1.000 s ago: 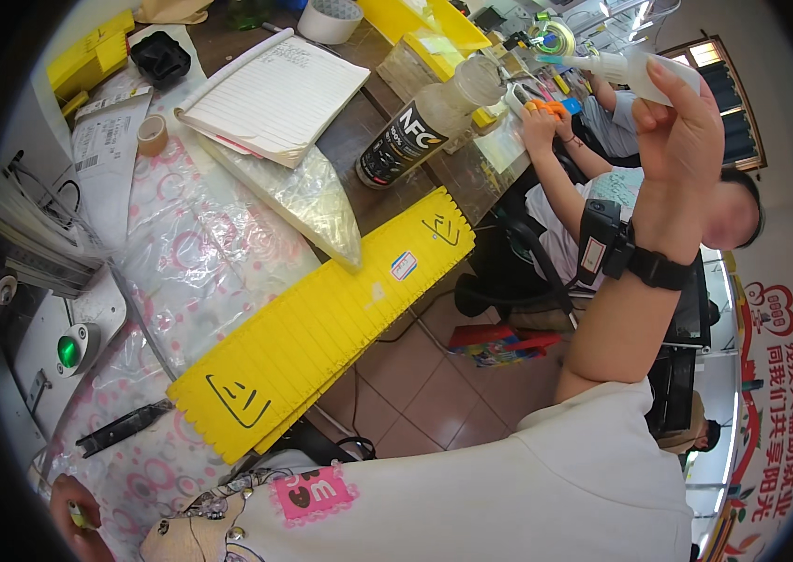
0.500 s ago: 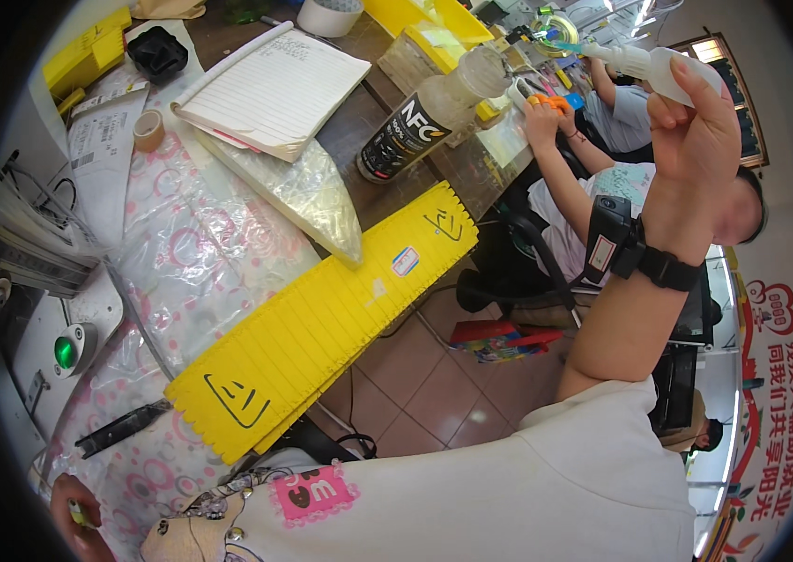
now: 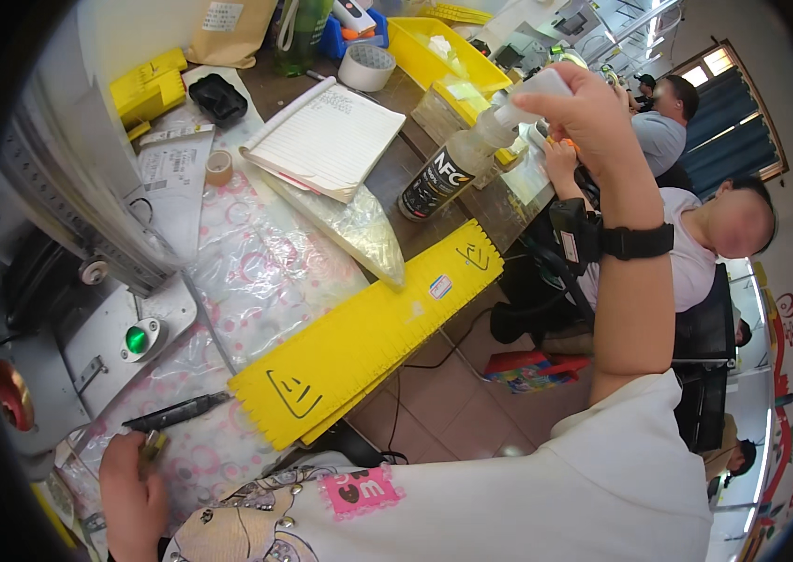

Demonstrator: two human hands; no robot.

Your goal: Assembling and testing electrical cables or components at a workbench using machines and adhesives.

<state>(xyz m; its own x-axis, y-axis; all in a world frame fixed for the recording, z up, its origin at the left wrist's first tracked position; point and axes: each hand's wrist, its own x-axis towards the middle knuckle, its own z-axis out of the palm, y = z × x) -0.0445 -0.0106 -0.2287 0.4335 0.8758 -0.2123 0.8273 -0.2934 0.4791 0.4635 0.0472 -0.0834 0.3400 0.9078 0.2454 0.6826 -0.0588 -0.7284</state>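
Observation:
My right hand [image 3: 593,117] is raised at the upper right, fingers closed around a white squeeze bottle [image 3: 543,91]. That bottle is tipped, its lower end over the mouth of a clear plastic bottle with a black label [image 3: 436,184]; whether the two touch I cannot tell. My left hand [image 3: 132,496] is at the lower left, fingers closed on a small yellow-green piece [image 3: 152,447] whose kind does not show. Just beyond it lies a dark pen-like tool [image 3: 176,411]. A long yellow toothed sheet [image 3: 368,328] lies across the table's edge.
An open notebook [image 3: 331,131] rests on a clear plastic bag. A grey machine with a green button [image 3: 137,340] stands at left. Tape rolls, a black tray [image 3: 218,99] and a yellow bin [image 3: 443,56] are farther back. Other people sit at the right.
My right hand has brought the squeeze bottle down and left, to the labelled bottle's mouth. My left hand has come farther into view, still with the small piece. The whole view has shifted.

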